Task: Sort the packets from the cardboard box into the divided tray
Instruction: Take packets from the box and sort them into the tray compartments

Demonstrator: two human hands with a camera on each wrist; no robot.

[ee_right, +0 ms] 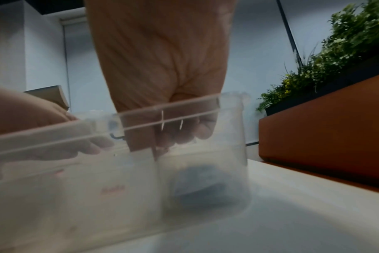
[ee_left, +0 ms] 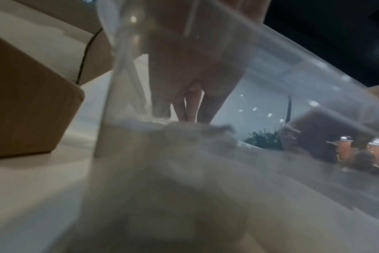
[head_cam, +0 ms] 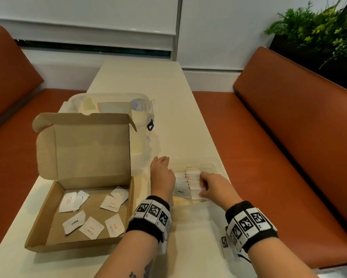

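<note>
The open cardboard box (head_cam: pixel 74 245) sits on the table at the left, with several white salt and pepper packets (head_cam: pixel 91 227) loose on its floor. To its right stands the clear divided tray (head_cam: pixel 208 167), which holds a row of pepper packets (head_cam: pixel 181 191) and a row of salt packets (head_cam: pixel 192 177). My left hand (head_cam: pixel 161 163) lies over the tray's left side, fingers (ee_left: pixel 190 106) straight and pointing down at the pepper row. My right hand (head_cam: pixel 202 186) is over the middle compartment, its fingers (ee_right: pixel 184 133) curled down and pinching a salt packet in the row.
A clear lidded plastic container (head_cam: pixel 112 105) stands behind the box. Orange benches (head_cam: pixel 288 137) run along both sides of the narrow white table (head_cam: pixel 148 87). A planter with green leaves (head_cam: pixel 318 31) is at the back right. The tray stands close to the table's right edge.
</note>
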